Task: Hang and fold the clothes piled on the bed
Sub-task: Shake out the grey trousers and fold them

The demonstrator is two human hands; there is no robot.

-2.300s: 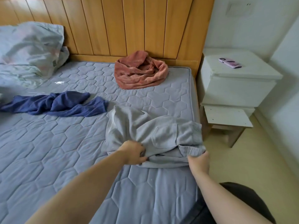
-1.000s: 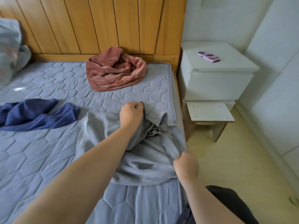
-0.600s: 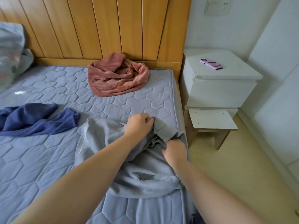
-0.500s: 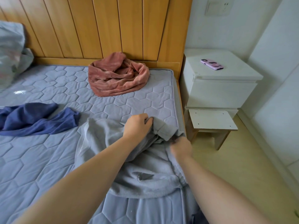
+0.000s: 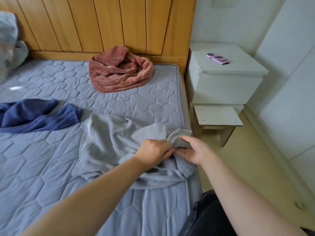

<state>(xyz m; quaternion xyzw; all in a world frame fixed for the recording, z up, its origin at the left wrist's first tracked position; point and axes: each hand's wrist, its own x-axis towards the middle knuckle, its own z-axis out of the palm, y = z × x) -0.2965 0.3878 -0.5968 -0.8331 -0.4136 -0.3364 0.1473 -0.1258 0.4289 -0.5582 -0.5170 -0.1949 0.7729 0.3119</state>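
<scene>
Both bare forearms reach forward; left hand (image 5: pixel 154 151) curled, right hand (image 5: pixel 194 150) beside it, fingers extended.

- We saw bare quilted mattress (image 5: pixel 42 167) lying open to the left of the grey garment (image 5: pixel 109 143), with room to pass.
- The blue garment (image 5: pixel 37 114) blocked the far-left stretch.
- The pink garment (image 5: pixel 119 74) sat against the headboard (image 5: pixel 102 23), with an open strip of mattress between it and the grey one.
- To the right, the nightstand (image 5: pixel 225 82) and small stool (image 5: pixel 218 118) stood just beside the bed edge.
</scene>
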